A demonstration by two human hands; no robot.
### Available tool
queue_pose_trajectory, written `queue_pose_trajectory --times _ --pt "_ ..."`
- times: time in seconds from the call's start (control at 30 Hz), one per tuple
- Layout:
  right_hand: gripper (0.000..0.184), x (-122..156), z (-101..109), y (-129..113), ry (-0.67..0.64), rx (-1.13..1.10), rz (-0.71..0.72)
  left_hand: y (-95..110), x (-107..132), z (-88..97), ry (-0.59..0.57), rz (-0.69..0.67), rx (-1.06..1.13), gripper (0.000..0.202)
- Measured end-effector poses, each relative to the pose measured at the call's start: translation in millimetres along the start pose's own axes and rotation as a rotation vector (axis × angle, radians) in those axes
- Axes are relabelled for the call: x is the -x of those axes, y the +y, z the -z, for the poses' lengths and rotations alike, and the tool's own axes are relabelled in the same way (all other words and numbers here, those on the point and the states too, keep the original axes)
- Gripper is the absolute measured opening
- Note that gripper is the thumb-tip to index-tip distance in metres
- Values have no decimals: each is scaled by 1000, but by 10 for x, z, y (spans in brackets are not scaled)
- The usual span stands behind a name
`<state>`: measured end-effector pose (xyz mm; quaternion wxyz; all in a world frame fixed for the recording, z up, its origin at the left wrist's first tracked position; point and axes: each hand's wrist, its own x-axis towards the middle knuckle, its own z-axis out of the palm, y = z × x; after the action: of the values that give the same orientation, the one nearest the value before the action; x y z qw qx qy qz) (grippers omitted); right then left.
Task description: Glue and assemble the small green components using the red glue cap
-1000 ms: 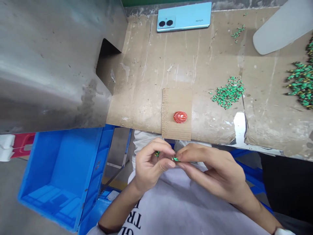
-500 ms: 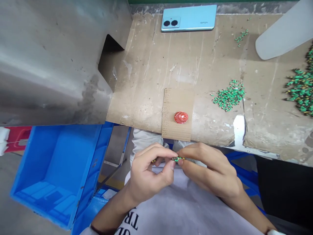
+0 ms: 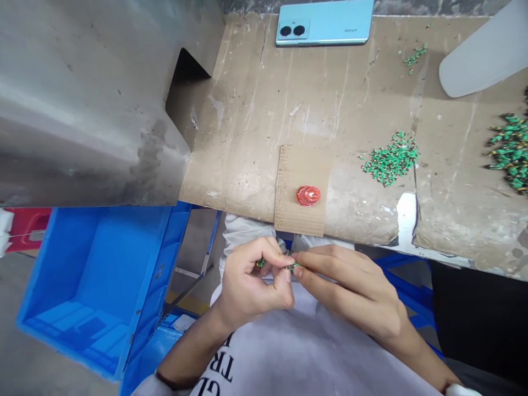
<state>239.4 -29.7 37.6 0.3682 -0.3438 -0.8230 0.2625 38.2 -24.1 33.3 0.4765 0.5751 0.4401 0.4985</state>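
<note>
Hands together just off the bench edge: left hand [image 3: 251,283] and right hand [image 3: 350,291] both pinch one small green part [image 3: 293,267] btwn thumbs and fingertips. A second green bit [image 3: 259,263] shows under the left fingers. Vs the earlier frame, the pinch sits a bit further left and the hands look slightly lower on the part, w/ the left fingers curled tighter. The whole view has also shifted, so the bench items sit higher in frame.

On the cardboard-covered bench [image 3: 247,110], a cardboard patch [image 3: 289,187] holds a glossy red round piece [image 3: 308,196] - not touching either hand. To the right: a loose pile of green parts [image 3: 390,159], a bigger heap [image 3: 511,154] cut by the frame edge, a small scatter [image 3: 414,58]. Blue phone [image 3: 324,22] at the top edge, "vivo" readable on it - two camera lenses. Pale plastic blade [image 3: 482,55] top right, grey metal housing [image 3: 82,110] left, blue plastic crate [image 3: 165,258] below it. Pale T-shirt [image 3: 289,352] shows black letters - "TR", "GL" legible, upside down.
</note>
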Motion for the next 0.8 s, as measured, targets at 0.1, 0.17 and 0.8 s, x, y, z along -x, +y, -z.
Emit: queue_pose_trajectory --times 0.1,0.17,0.8 --pt "23 -6 -60 40 72 -72 6 -21 -2 4 -3 8 35 21" --pt "27 -29 -94 58 127 -206 -12 -34 -9 17 -16 8 41 17" --pt "21 -79 -79 -50 133 -588 -400 -165 4 -32 1 -103 287 42"
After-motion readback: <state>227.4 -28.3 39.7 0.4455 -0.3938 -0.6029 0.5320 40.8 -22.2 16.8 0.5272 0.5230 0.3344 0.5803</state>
